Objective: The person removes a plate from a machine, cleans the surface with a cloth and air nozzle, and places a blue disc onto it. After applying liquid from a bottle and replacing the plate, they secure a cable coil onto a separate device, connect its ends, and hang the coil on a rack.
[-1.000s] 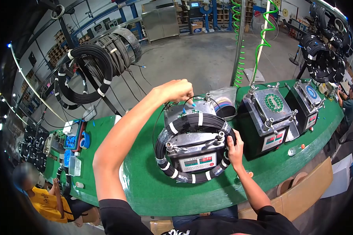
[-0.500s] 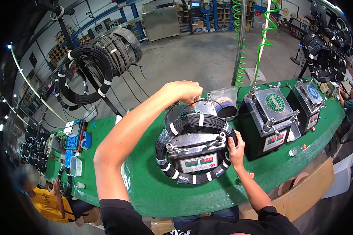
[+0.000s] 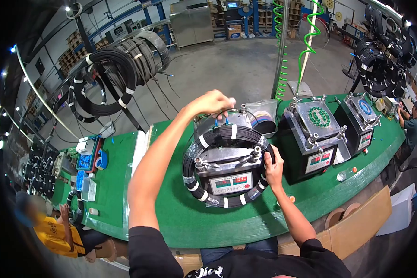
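1. Two grips at work: your right grip [image 3: 274, 162] has thumb and fingers closed on the near side of the cable coil [image 3: 188, 157], and that coil loops around the front of the machine [image 3: 230, 184].
2. Up and left of it, your left grip [image 3: 213, 103] bends over the blue connectors [image 3: 226, 122]; I can't tell whether those fingers are pinching anything.
3. Careful with the coil: if your right grip slackens, its weight could drag on the thin leads and pull a connector askew.
4. Watch the clamp post [image 3: 257, 150] just left of your right grip; a twist of the coil could snag a strand there.
5. Containers now! Well left of both grips, the parts tray [image 3: 96, 152] holds small blue pieces; nearby sits a clear tub [image 3: 89, 190], contents unclear.
6. Right of your left grip, a clear bag [image 3: 269, 107] with coloured discs.
7. Well right of your right grip, a jar [image 3: 342, 176] lies on the table [image 3: 310, 197], contents unreadable; a bump could roll it.
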A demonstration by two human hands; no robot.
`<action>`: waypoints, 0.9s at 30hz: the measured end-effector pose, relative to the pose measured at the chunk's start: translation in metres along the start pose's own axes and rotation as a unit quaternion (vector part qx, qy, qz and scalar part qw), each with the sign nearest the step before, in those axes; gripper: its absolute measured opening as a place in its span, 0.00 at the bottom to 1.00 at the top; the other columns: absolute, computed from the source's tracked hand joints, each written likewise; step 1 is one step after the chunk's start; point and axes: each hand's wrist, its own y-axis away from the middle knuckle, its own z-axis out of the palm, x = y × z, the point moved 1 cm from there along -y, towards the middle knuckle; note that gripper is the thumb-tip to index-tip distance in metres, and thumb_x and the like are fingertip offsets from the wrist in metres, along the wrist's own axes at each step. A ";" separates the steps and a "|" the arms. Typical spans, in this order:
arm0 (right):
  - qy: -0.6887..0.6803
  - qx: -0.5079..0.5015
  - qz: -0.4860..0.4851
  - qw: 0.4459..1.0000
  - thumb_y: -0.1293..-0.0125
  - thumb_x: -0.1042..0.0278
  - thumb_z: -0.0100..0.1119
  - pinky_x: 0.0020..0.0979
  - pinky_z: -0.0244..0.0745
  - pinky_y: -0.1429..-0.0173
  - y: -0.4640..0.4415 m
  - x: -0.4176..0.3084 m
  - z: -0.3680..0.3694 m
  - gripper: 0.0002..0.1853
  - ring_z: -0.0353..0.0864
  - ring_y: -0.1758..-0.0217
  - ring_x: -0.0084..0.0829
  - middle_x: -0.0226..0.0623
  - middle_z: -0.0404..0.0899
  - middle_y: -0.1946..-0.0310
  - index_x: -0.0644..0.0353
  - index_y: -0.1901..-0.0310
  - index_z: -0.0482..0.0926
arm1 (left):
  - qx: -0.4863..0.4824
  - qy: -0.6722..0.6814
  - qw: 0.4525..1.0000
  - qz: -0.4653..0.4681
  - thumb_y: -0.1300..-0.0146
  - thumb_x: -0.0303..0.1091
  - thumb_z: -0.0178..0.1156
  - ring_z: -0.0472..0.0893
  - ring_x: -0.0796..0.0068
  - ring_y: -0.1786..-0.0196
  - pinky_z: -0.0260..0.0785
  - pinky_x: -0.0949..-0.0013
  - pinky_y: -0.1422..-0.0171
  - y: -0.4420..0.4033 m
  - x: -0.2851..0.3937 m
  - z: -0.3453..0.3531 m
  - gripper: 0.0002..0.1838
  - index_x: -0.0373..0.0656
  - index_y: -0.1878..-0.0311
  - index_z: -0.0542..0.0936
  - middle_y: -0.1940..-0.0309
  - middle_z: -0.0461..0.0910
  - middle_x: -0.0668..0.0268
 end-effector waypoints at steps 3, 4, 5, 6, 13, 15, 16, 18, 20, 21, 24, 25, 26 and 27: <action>-0.022 -0.007 -0.043 0.999 0.21 0.58 0.55 0.31 0.77 0.48 -0.005 0.000 0.001 0.21 0.81 0.58 0.26 0.39 0.86 0.60 0.71 0.42 0.78 | 0.270 0.130 0.949 0.098 0.17 0.48 0.50 0.83 0.78 0.58 0.76 0.73 0.57 0.060 -0.035 0.018 0.24 0.38 0.37 0.82 0.57 0.86 0.63; -0.030 -0.011 -0.056 0.998 0.20 0.57 0.54 0.31 0.77 0.48 -0.007 0.002 -0.002 0.22 0.80 0.58 0.26 0.38 0.86 0.60 0.72 0.42 0.78 | 0.329 0.171 0.922 0.107 0.16 0.47 0.48 0.84 0.76 0.56 0.77 0.73 0.55 0.085 -0.045 0.034 0.23 0.37 0.38 0.82 0.54 0.86 0.62; -0.014 -0.051 0.007 0.999 0.17 0.54 0.49 0.29 0.75 0.49 -0.010 0.004 -0.011 0.24 0.80 0.59 0.24 0.36 0.85 0.62 0.73 0.47 0.81 | 0.392 0.178 0.894 0.126 0.17 0.44 0.51 0.83 0.77 0.58 0.76 0.72 0.55 0.104 -0.061 0.053 0.22 0.36 0.39 0.83 0.56 0.87 0.63; 0.009 -0.077 0.052 0.996 0.16 0.49 0.44 0.29 0.75 0.50 -0.020 0.006 -0.018 0.29 0.80 0.61 0.23 0.35 0.85 0.65 0.73 0.50 0.82 | 0.418 0.174 0.886 0.103 0.17 0.43 0.50 0.83 0.78 0.55 0.76 0.70 0.50 0.126 -0.072 0.072 0.21 0.35 0.40 0.83 0.55 0.87 0.63; 0.038 -0.171 -0.032 0.984 0.18 0.52 0.53 0.28 0.75 0.61 -0.126 -0.007 0.009 0.23 0.78 0.66 0.21 0.31 0.79 0.69 0.65 0.39 0.80 | 0.574 0.074 0.811 0.082 0.19 0.41 0.53 0.84 0.61 0.38 0.71 0.61 0.31 0.172 -0.093 0.164 0.22 0.32 0.36 0.81 0.42 0.86 0.50; 0.089 -0.233 -0.004 0.969 0.20 0.50 0.56 0.29 0.78 0.59 -0.159 -0.016 0.025 0.24 0.83 0.64 0.25 0.41 0.85 0.63 0.63 0.36 0.79 | 0.584 0.062 0.806 0.081 0.18 0.40 0.52 0.85 0.62 0.39 0.71 0.62 0.31 0.170 -0.090 0.163 0.21 0.32 0.38 0.82 0.43 0.87 0.51; 0.094 -0.243 -0.028 0.965 0.21 0.47 0.57 0.30 0.80 0.56 -0.174 -0.018 0.036 0.26 0.85 0.63 0.30 0.45 0.86 0.60 0.63 0.37 0.80 | 0.588 0.055 0.803 0.081 0.18 0.39 0.51 0.85 0.63 0.39 0.72 0.63 0.31 0.169 -0.089 0.161 0.21 0.32 0.39 0.83 0.44 0.87 0.51; 0.153 -0.288 -0.036 0.945 0.25 0.39 0.58 0.33 0.82 0.52 -0.201 -0.024 0.055 0.31 0.89 0.60 0.37 0.49 0.88 0.56 0.62 0.37 0.81 | 0.592 0.078 0.800 0.051 0.17 0.39 0.50 0.87 0.68 0.52 0.76 0.64 0.44 0.167 -0.090 0.158 0.20 0.33 0.43 0.86 0.55 0.90 0.54; 0.262 -0.353 -0.008 0.898 0.29 0.31 0.59 0.37 0.84 0.51 -0.223 -0.034 0.072 0.37 0.90 0.57 0.43 0.51 0.89 0.53 0.60 0.39 0.83 | 0.588 0.096 0.803 0.020 0.17 0.38 0.50 0.87 0.71 0.60 0.76 0.65 0.51 0.165 -0.090 0.156 0.20 0.34 0.45 0.87 0.60 0.91 0.55; 0.302 -0.373 0.008 0.877 0.31 0.30 0.60 0.36 0.83 0.58 -0.226 -0.040 0.080 0.38 0.89 0.63 0.41 0.50 0.88 0.59 0.61 0.40 0.85 | 0.595 0.094 0.798 0.033 0.17 0.38 0.50 0.86 0.72 0.62 0.76 0.65 0.53 0.164 -0.090 0.156 0.20 0.34 0.46 0.87 0.62 0.90 0.56; 0.403 -0.426 0.042 0.809 0.35 0.26 0.63 0.36 0.81 0.71 -0.233 -0.052 0.101 0.40 0.87 0.75 0.37 0.47 0.88 0.69 0.61 0.44 0.87 | 0.599 0.082 0.794 0.057 0.17 0.37 0.50 0.84 0.74 0.66 0.74 0.64 0.58 0.160 -0.086 0.151 0.20 0.34 0.47 0.88 0.66 0.89 0.55; 0.428 -0.442 0.045 0.787 0.36 0.26 0.63 0.36 0.81 0.72 -0.236 -0.050 0.106 0.40 0.87 0.75 0.38 0.47 0.88 0.68 0.61 0.44 0.87 | 0.592 0.077 0.801 0.053 0.17 0.37 0.49 0.84 0.74 0.65 0.74 0.64 0.57 0.160 -0.082 0.149 0.20 0.33 0.48 0.87 0.66 0.89 0.55; 0.452 -0.458 0.048 0.764 0.37 0.25 0.64 0.37 0.81 0.72 -0.239 -0.047 0.111 0.41 0.87 0.75 0.38 0.47 0.89 0.67 0.61 0.44 0.87 | 0.585 0.073 0.806 0.049 0.17 0.37 0.49 0.84 0.73 0.65 0.74 0.64 0.57 0.159 -0.080 0.146 0.20 0.33 0.48 0.87 0.65 0.89 0.54; 0.453 -0.469 0.058 0.756 0.33 0.31 0.63 0.39 0.85 0.70 -0.242 -0.044 0.114 0.37 0.88 0.73 0.39 0.48 0.90 0.61 0.60 0.42 0.86 | 0.583 0.054 0.807 0.073 0.17 0.38 0.49 0.83 0.74 0.66 0.73 0.65 0.58 0.156 -0.080 0.143 0.20 0.33 0.48 0.87 0.65 0.88 0.53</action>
